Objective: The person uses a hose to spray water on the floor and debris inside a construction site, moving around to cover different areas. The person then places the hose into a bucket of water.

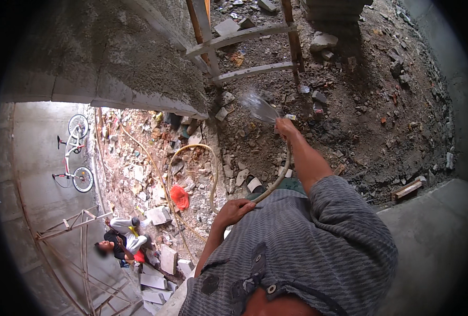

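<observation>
A beige hose (288,160) runs across the front of my body and bends between my two hands. My right hand (285,128) is stretched forward, its fingers closed around the hose's end. From there a fan of water (261,108) sprays away toward the far left, above the rubble-strewn soil (329,142). Lower down, my left hand (235,211) is wrapped round the same hose near my waist. Beyond that hand, the hose loops out over the rubble on the left. My sandalled foot (254,184) shows partly beneath the hose.
A wooden ladder-like frame (255,36) stands ahead beside a rough concrete wall (139,63). To the left are a red plastic bag (179,197), a seated person (131,241), a bicycle (75,152), wooden scaffolding (84,237) and pale blocks (154,282). A concrete ledge (423,226) lies right.
</observation>
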Tool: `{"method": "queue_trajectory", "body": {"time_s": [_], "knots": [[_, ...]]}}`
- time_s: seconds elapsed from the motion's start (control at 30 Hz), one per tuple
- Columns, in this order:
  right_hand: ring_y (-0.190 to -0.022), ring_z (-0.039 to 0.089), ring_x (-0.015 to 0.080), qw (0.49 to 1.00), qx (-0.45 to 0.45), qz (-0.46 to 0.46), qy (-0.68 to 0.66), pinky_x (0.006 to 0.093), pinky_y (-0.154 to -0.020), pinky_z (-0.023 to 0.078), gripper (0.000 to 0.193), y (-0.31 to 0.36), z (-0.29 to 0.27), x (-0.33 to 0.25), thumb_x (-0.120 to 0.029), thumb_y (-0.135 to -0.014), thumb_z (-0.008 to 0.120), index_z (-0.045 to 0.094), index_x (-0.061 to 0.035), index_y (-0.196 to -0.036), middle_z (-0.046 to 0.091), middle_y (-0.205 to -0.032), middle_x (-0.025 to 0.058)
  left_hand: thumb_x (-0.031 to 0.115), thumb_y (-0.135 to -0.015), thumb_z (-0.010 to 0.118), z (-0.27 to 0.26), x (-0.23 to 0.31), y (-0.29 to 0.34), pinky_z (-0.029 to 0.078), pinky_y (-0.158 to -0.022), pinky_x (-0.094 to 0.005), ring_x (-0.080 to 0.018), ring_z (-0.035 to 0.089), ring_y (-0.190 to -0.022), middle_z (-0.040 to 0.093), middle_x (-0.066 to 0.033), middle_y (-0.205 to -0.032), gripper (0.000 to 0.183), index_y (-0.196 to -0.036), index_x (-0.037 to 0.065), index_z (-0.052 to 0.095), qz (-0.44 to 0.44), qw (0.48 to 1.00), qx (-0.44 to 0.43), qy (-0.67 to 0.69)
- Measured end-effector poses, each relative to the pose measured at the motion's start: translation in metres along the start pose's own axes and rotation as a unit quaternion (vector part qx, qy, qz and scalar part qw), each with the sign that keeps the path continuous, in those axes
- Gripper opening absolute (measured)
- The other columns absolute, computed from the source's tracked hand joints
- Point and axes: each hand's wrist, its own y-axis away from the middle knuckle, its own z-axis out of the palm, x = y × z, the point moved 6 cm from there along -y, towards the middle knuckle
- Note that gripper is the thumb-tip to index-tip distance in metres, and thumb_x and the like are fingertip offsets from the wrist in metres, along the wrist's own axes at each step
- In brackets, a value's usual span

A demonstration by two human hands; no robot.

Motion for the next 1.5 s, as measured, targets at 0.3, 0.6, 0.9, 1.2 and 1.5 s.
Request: {"method": "queue_trajectory", "body": {"time_s": [0.3, 0.6, 0.9, 1.2, 1.5], "knots": [[-0.047, 0.043, 0.0247, 0.997, 0.067, 0.02, 0.01, 0.0466, -0.048, 0.033, 0.036, -0.012, -0.032, 0.016, -0.031, -0.093, 0.031, 0.055, -0.0045, -0.089, 0.051, -0.065, 0.0111, 0.038, -0.084, 0.053, -0.012, 0.019, -0.012, 0.045, -0.068, -0.0326, -0.0207, 0.06, -0.076, 0.064, -0.0113, -0.079, 0.037, -0.093, 0.004, 0.064, 0.014, 1.0, 0.009, -0.011], [-0.045, 0.033, 0.0182, 0.972, 0.232, 0.024, -0.013, 0.0377, -0.042, 0.024, 0.036, 0.011, -0.108, 0.033, -0.039, -0.094, 0.034, 0.052, -0.008, -0.097, 0.041, -0.059, 0.0025, 0.039, -0.084, 0.054, -0.007, 0.036, -0.038, 0.045, -0.069, -0.0326, -0.0217, 0.06, -0.077, 0.064, -0.0116, -0.081, 0.038, -0.095, 0.004, 0.064, 0.043, 0.998, -0.005, -0.048], [-0.04, 0.033, 0.0128, 0.929, 0.321, -0.052, -0.176, 0.0327, -0.038, 0.025, 0.04, 0.102, -0.207, 0.008, -0.041, -0.091, 0.037, 0.05, -0.0065, -0.075, 0.038, -0.05, -0.0002, 0.039, -0.084, 0.054, 0.017, 0.1, -0.073, 0.045, -0.069, -0.0333, -0.0228, 0.06, -0.079, 0.064, -0.0127, -0.084, 0.039, -0.096, 0.003, 0.063, 0.118, 0.988, -0.049, -0.088], [-0.086, 0.06, 0.0374, 0.918, 0.384, -0.072, -0.073, 0.0453, -0.068, 0.047, 0.051, 0.094, -0.303, -0.026, -0.035, -0.086, 0.037, 0.052, 0.0111, -0.103, 0.059, -0.094, 0.0269, 0.037, -0.086, 0.054, 0.012, 0.169, -0.101, 0.043, -0.061, -0.0304, -0.0139, 0.053, -0.067, 0.059, -0.0072, -0.072, 0.04, -0.097, 0.0, 0.062, 0.186, 0.979, -0.046, -0.062], [-0.035, 0.038, 0.0172, 0.876, 0.439, -0.036, -0.197, 0.0347, -0.034, 0.029, 0.039, 0.093, -0.389, -0.042, -0.037, -0.087, 0.038, 0.05, -0.0054, -0.067, 0.04, -0.046, 0.0035, 0.041, -0.085, 0.053, -0.007, 0.238, -0.187, 0.045, -0.065, -0.0339, -0.0207, 0.059, -0.074, 0.063, -0.0136, -0.081, 0.042, -0.096, 0.002, 0.063, 0.173, 0.975, -0.11, -0.091]]}}
